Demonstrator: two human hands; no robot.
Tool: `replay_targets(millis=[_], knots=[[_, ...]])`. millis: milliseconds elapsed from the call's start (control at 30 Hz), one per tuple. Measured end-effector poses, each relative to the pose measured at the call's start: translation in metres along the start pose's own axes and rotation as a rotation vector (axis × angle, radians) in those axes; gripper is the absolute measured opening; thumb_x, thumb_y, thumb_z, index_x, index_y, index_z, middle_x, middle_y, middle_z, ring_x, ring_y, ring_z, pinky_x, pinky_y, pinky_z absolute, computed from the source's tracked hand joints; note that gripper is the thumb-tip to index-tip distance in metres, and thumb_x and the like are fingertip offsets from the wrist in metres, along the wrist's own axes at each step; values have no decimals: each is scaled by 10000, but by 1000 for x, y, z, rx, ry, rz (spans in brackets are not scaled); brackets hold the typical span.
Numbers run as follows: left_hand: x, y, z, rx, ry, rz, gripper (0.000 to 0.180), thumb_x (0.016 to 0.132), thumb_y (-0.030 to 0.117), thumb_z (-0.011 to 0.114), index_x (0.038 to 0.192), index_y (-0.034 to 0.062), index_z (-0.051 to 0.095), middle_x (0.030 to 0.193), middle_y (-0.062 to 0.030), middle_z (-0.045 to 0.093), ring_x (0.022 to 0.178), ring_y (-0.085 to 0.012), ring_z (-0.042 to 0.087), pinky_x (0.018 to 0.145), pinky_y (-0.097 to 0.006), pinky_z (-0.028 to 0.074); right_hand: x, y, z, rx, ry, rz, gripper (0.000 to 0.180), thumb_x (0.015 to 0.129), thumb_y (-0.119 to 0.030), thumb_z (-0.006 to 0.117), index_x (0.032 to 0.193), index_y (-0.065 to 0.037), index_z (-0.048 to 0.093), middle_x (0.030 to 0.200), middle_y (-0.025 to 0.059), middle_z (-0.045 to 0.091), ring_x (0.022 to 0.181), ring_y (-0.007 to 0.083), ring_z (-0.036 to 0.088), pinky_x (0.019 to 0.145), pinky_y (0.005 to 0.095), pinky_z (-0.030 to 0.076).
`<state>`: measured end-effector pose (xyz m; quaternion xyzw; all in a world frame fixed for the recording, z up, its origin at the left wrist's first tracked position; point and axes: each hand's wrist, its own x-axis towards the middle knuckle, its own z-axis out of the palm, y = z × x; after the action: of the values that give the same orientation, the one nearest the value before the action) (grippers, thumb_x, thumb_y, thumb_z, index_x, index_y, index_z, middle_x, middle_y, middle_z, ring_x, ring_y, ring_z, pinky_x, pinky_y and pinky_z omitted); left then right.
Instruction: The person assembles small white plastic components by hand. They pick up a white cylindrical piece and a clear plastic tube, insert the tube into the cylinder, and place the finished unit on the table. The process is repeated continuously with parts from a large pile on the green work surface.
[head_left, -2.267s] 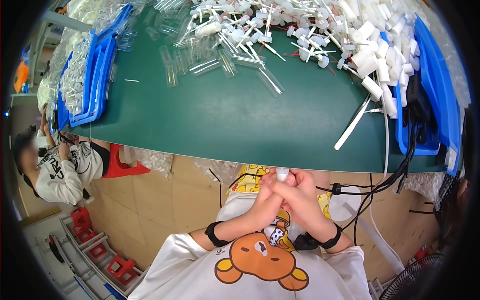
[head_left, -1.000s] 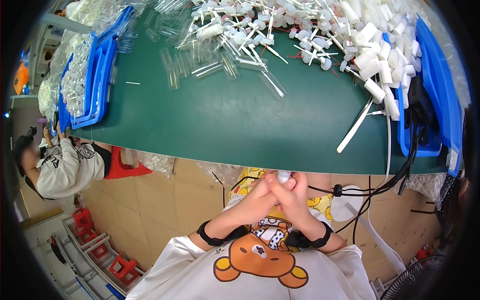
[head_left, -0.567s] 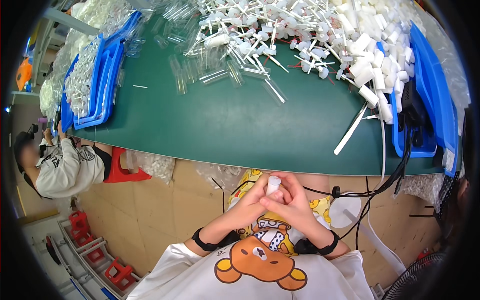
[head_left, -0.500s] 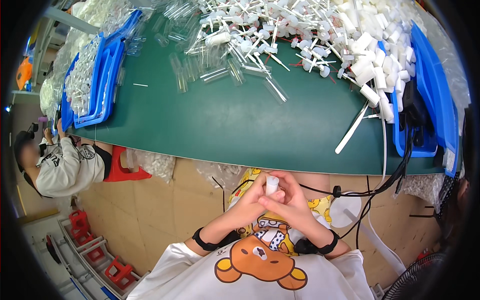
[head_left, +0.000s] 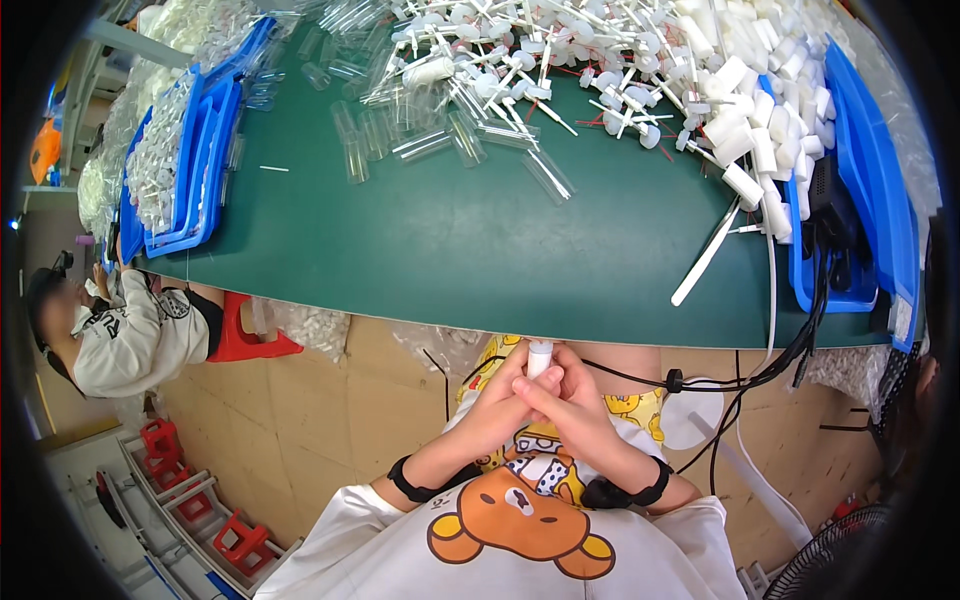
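My left hand (head_left: 497, 410) and my right hand (head_left: 570, 410) are pressed together over my lap, below the near edge of the green table (head_left: 480, 260). Both are wrapped around a small white cylinder (head_left: 539, 356) whose top pokes out above my fingers. The lower part of it is hidden inside my hands. On the far side of the table lies a heap of white pump parts (head_left: 600, 70) with thin dip tubes, and beside them several clear plastic tubes (head_left: 440, 140).
Blue trays (head_left: 190, 170) with clear parts sit at the table's left; another blue tray (head_left: 860, 180) with white caps and black cables stands at the right. A person (head_left: 130, 340) sits low at the left by a red stool (head_left: 245, 335). Cables hang near my right knee.
My clasped hands dipped lower about a second ago and have come back up toward the table edge. The white cylinder's top now shows above my fingers.
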<state>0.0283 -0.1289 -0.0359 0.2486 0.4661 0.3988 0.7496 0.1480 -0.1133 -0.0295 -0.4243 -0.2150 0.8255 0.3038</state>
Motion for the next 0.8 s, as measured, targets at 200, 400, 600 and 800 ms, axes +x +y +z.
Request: replay_targets(millis=[200,400,600,800], knots=[[9,-7,-3,47,-55,-5,193,963,235,466,1004,51,507,847,20,519,743,-47,469,630,-206,406,5,-9,7,28,63,-82,277,838,-134,659,1034,7,522,893,-1,556,749,26,510,596,171,404],[9,-9,17,91,124,-5,214,967,242,465,923,36,504,806,30,500,723,-30,447,584,-190,380,14,-5,0,112,168,-27,100,820,-87,645,831,-23,569,735,-46,541,626,11,490,539,180,393],[5,-12,21,93,187,-31,183,960,197,461,907,26,496,814,14,509,733,-37,457,592,-202,387,9,-10,-2,138,235,29,137,793,-115,659,754,-38,553,652,-74,474,580,0,439,504,173,344],[11,-16,31,-150,214,23,91,897,62,409,914,14,486,831,-18,526,756,-79,485,627,-236,417,5,-29,0,19,194,40,153,796,-130,662,759,-28,555,664,-62,507,590,0,450,504,179,349]])
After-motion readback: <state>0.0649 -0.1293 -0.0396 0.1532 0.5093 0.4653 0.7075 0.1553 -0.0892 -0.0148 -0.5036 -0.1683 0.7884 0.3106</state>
